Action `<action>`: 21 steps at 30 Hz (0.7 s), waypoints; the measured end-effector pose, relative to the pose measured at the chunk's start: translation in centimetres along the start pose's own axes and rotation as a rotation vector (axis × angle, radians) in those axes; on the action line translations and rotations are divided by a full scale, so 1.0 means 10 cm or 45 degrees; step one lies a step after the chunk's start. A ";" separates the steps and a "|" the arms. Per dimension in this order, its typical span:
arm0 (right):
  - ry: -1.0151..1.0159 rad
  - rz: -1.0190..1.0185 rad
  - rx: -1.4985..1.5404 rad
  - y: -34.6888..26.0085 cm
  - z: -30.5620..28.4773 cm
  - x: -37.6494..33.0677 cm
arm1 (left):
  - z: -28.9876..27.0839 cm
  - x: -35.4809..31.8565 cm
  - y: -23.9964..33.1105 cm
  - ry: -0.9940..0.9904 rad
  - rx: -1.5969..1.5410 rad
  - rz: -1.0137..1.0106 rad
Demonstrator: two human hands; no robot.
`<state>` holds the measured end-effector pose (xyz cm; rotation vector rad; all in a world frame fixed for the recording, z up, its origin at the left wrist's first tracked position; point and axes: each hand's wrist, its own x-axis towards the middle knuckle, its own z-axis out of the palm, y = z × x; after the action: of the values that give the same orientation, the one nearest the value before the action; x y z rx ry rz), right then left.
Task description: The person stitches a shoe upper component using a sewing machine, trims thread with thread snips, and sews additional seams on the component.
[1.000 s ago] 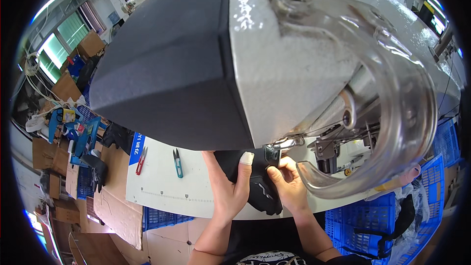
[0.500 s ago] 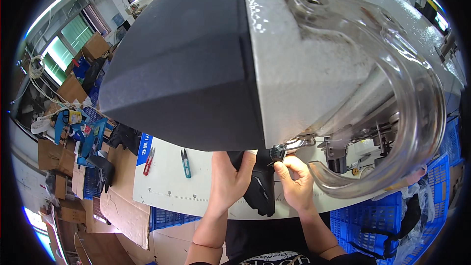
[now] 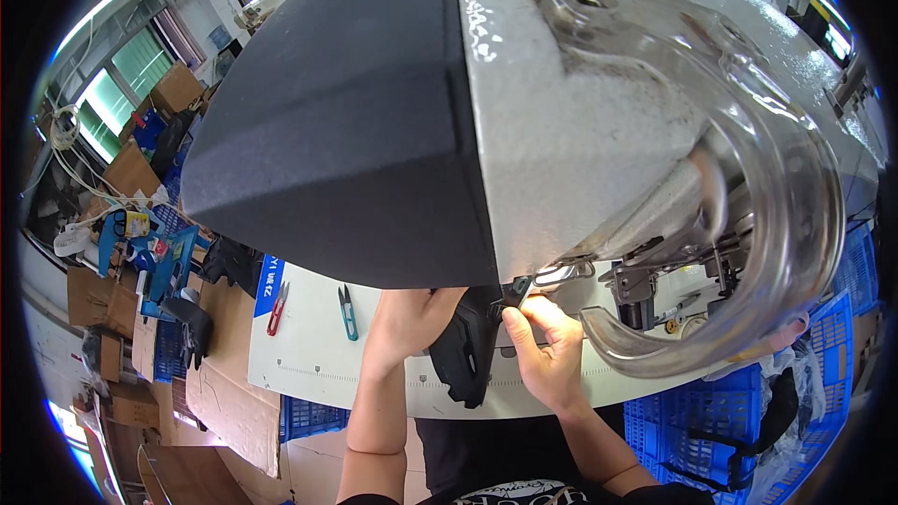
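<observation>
At the lower centre of the frame we hold a black piece (image 3: 465,355) on the white desk (image 3: 318,355), its top edge pushed up under the sewing machine (image 3: 580,131) that fills the upper frame. Our left hand (image 3: 412,318) lies flat on it; our right hand (image 3: 543,346) has its fingertips pinched shut on the edge beside the needle. We judge the piece positioned, with sewing barely begun. Two snips (image 3: 348,310) lie at left.

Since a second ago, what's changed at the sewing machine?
The right hand has shifted from the black piece's lower part up to its top edge by the needle area, pinching it there. The left hand stays flat on the piece under the machine head. The red snips and the green snips lie unmoved on the table.
</observation>
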<state>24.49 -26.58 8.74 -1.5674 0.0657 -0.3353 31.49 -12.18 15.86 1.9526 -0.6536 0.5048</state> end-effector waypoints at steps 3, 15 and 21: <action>-0.013 0.002 -0.063 -0.07 0.01 0.00 | -0.02 0.00 -0.19 -0.014 -0.008 0.085; -0.045 -0.211 -0.321 -0.09 0.03 0.03 | -0.09 -0.01 -0.91 -0.245 0.077 0.235; -0.068 -0.164 -0.294 -0.11 0.01 0.01 | -0.13 0.03 -0.81 -0.207 -0.033 0.238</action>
<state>24.43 -26.45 9.83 -1.8132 -0.0398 -0.3975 36.74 -8.01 11.12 1.9317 -0.9478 0.4515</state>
